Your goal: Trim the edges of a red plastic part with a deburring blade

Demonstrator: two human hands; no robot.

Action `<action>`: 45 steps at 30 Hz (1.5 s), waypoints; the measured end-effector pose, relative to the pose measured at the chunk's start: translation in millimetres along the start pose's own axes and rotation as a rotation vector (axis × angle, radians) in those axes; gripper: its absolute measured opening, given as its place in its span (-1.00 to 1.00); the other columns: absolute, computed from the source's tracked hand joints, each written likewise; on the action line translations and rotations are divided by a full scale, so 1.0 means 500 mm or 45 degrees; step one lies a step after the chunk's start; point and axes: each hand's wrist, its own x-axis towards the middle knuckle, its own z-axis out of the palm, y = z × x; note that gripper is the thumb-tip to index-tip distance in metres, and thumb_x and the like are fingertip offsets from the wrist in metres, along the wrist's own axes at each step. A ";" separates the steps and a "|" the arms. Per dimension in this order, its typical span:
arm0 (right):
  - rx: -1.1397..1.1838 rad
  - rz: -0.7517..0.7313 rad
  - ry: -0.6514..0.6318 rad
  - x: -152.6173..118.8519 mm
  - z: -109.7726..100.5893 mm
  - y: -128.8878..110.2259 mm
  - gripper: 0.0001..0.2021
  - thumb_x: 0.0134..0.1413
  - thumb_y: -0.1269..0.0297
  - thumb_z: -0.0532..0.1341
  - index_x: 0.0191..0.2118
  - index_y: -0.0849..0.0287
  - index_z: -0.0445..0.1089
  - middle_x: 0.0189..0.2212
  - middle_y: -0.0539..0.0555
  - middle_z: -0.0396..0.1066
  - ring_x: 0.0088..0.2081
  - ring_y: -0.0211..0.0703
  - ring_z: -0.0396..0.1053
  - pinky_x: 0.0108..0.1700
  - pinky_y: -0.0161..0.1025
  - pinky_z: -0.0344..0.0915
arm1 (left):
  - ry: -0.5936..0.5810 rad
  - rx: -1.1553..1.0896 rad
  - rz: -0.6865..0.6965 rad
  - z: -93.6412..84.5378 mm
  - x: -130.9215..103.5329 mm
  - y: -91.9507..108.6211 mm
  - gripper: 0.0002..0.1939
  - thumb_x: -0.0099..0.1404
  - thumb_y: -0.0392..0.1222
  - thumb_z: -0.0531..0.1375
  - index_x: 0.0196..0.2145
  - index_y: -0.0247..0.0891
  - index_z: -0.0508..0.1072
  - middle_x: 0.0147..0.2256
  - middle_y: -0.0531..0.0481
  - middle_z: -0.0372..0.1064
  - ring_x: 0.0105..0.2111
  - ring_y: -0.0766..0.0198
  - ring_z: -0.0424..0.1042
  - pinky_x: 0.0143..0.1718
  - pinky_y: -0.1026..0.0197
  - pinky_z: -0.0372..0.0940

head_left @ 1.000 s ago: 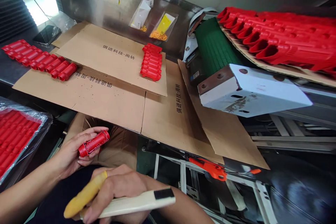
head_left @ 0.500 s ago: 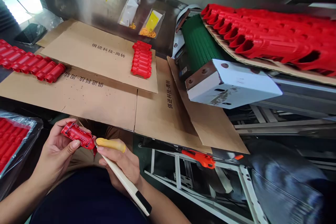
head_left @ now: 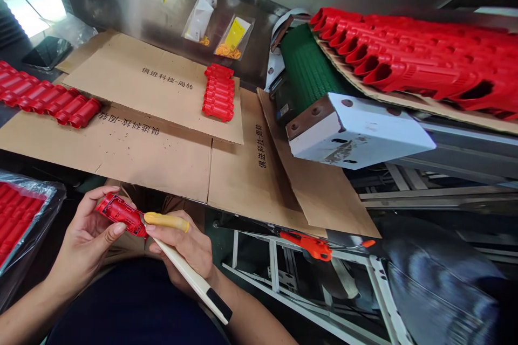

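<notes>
My left hand (head_left: 91, 229) grips a red plastic part (head_left: 121, 214) by its edges, with its hollow, slotted side facing up. My right hand (head_left: 184, 248) holds a tool with a long cream handle (head_left: 188, 274) that ends in black. A yellow cover (head_left: 168, 221) sits on one finger of that hand. The tool's tip meets the right end of the red part, and its exact contact is hidden by the fingers. Both hands are over my lap, in front of the cardboard-covered table edge.
Cardboard sheets (head_left: 170, 164) bear a row of red parts (head_left: 52, 98) and a short stack (head_left: 218, 91). Small bags (head_left: 234, 36) lie behind. At right, a green conveyor (head_left: 309, 67) stands beside many red parts (head_left: 424, 54). An orange-handled tool (head_left: 311, 245) hangs below the edge; a red-filled crate (head_left: 50, 194) is left.
My right hand and the tool have shifted slightly left. The red part has turned a little in my left hand, which still holds it.
</notes>
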 end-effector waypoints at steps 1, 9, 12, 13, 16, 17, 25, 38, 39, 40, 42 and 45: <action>0.001 0.002 0.000 0.001 0.000 -0.001 -0.67 0.40 0.51 0.29 0.20 0.19 0.50 -0.01 0.26 0.64 -0.04 -0.03 0.61 0.00 -0.07 0.62 | -0.004 0.003 0.002 0.001 0.000 0.001 -0.50 0.26 -0.19 0.50 0.12 -0.01 0.52 -0.11 0.02 0.61 -0.12 0.19 0.60 -0.01 0.24 0.48; 0.058 0.100 0.044 -0.007 0.005 -0.004 -0.74 0.44 0.42 0.27 0.16 0.17 0.51 0.00 0.25 0.64 -0.02 -0.01 0.61 -0.01 -0.05 0.62 | 0.083 -0.080 -0.036 0.015 -0.003 0.010 -0.52 0.23 -0.20 0.51 0.08 -0.03 0.54 -0.13 0.00 0.63 -0.15 0.20 0.62 -0.07 0.28 0.50; 0.094 0.156 0.042 -0.010 0.005 -0.008 -0.74 0.44 0.43 0.28 0.16 0.16 0.51 0.01 0.24 0.64 0.03 0.02 0.62 -0.01 -0.05 0.63 | 0.052 -0.134 -0.039 0.011 -0.001 0.009 -0.51 0.24 -0.25 0.51 0.09 -0.04 0.55 -0.12 -0.03 0.63 -0.14 0.18 0.62 -0.06 0.24 0.53; 0.098 0.162 0.046 -0.011 0.005 -0.009 -0.74 0.43 0.44 0.28 0.15 0.17 0.51 0.00 0.23 0.65 0.03 0.02 0.62 -0.01 -0.05 0.63 | 0.063 -0.144 -0.053 0.011 -0.002 0.010 -0.51 0.23 -0.24 0.51 0.09 -0.03 0.55 -0.12 -0.03 0.63 -0.13 0.17 0.62 -0.04 0.22 0.53; 0.109 0.163 0.071 -0.010 0.005 -0.012 -0.75 0.42 0.44 0.29 0.14 0.16 0.52 -0.04 0.21 0.66 0.02 0.02 0.63 -0.01 -0.05 0.64 | 0.125 -0.158 -0.097 0.013 -0.004 0.011 -0.49 0.19 -0.21 0.54 0.07 -0.02 0.55 -0.12 -0.03 0.62 -0.12 0.17 0.61 -0.03 0.22 0.54; 0.116 0.162 0.077 -0.010 0.005 -0.012 -0.76 0.42 0.44 0.28 0.13 0.16 0.52 -0.05 0.21 0.66 0.01 0.02 0.63 -0.01 -0.05 0.64 | 0.138 -0.162 -0.098 0.014 -0.005 0.011 -0.49 0.18 -0.21 0.54 0.07 -0.02 0.56 -0.12 -0.02 0.62 -0.13 0.18 0.61 -0.04 0.23 0.54; 0.179 0.322 -0.006 -0.015 -0.002 -0.006 -0.86 0.47 0.28 0.26 0.05 0.13 0.47 -0.04 0.20 0.65 0.01 -0.01 0.62 0.03 -0.07 0.61 | 0.125 -0.156 -0.036 0.007 -0.004 -0.007 -0.49 0.19 -0.23 0.53 0.08 -0.03 0.57 -0.14 -0.05 0.64 -0.16 0.16 0.62 -0.09 0.22 0.55; 0.139 0.211 -0.241 0.016 -0.037 0.016 -0.87 0.49 0.30 0.25 0.04 0.15 0.49 -0.14 0.18 0.65 -0.13 -0.08 0.62 -0.06 -0.12 0.62 | 0.014 0.013 -0.247 -0.006 -0.004 -0.011 -0.32 0.22 -0.13 0.53 0.27 -0.10 0.52 -0.06 -0.10 0.65 -0.12 0.18 0.64 -0.05 0.27 0.52; 0.291 0.404 -0.194 0.017 -0.033 0.016 -0.87 0.47 0.22 0.28 -0.01 0.14 0.51 -0.20 0.13 0.64 -0.21 -0.12 0.63 -0.13 -0.15 0.61 | 0.006 0.062 -0.206 -0.008 -0.007 -0.013 -0.29 0.22 -0.14 0.53 0.29 -0.06 0.51 -0.05 -0.10 0.65 -0.12 0.17 0.64 -0.05 0.27 0.52; 0.447 0.581 -0.152 0.017 -0.028 0.017 -0.82 0.44 0.14 0.32 -0.06 0.14 0.52 -0.27 0.10 0.63 -0.29 -0.16 0.61 -0.20 -0.19 0.60 | 0.009 0.103 -0.159 -0.008 -0.009 -0.014 -0.28 0.21 -0.15 0.54 0.30 -0.04 0.51 -0.05 -0.09 0.65 -0.14 0.17 0.65 -0.07 0.27 0.52; 0.766 0.818 -0.060 0.018 -0.017 0.022 -0.72 0.35 0.03 0.40 -0.11 0.16 0.52 -0.36 0.04 0.60 -0.44 -0.23 0.52 -0.33 -0.25 0.54 | 0.054 0.154 -0.083 0.000 -0.015 -0.011 -0.29 0.18 -0.15 0.54 0.27 -0.02 0.54 -0.03 -0.09 0.65 -0.17 0.13 0.66 -0.10 0.23 0.54; 1.129 1.039 0.088 0.021 0.002 0.027 -0.65 0.19 0.00 0.51 -0.15 0.16 0.53 -0.38 0.04 0.57 -0.45 -0.26 0.46 -0.36 -0.28 0.49 | 0.134 0.210 -0.056 0.020 -0.024 -0.001 -0.32 0.18 -0.12 0.54 0.25 -0.04 0.55 -0.03 -0.10 0.65 -0.15 0.07 0.66 -0.05 0.18 0.53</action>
